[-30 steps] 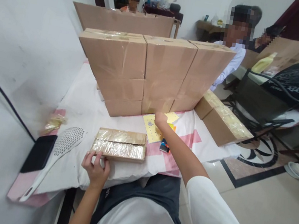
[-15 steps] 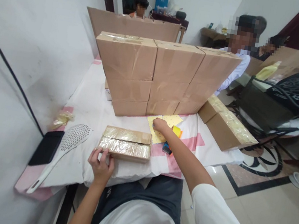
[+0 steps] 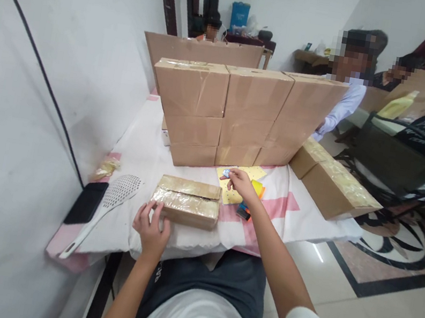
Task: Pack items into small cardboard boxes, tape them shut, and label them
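Observation:
A small taped cardboard box (image 3: 188, 204) lies flat near the table's front edge. My left hand (image 3: 152, 228) grips its near left corner, fingers on the top edge and thumb against the front side. Farther right, my right hand (image 3: 241, 182) pinches a small blue-and-white piece (image 3: 227, 173), too small to name surely, perhaps a sticker. It is held just above a yellow dotted sheet (image 3: 232, 197). Beside my right wrist lies a yellow, orange and dark-blue tape dispenser (image 3: 243, 211), partly covered by the forearm.
A wall of stacked cardboard boxes (image 3: 244, 115) stands behind the sheet. More taped boxes (image 3: 334, 187) sit at right. A white slotted skimmer (image 3: 121, 192) and a black phone-like slab (image 3: 85, 203) lie at left, near the wall. Several people are beyond, one in a light shirt (image 3: 340, 112).
My right hand has lifted slightly off the yellow sheet, and the blue-and-white piece now shows in its fingers. My left hand stays at the box. The view has shifted slightly.

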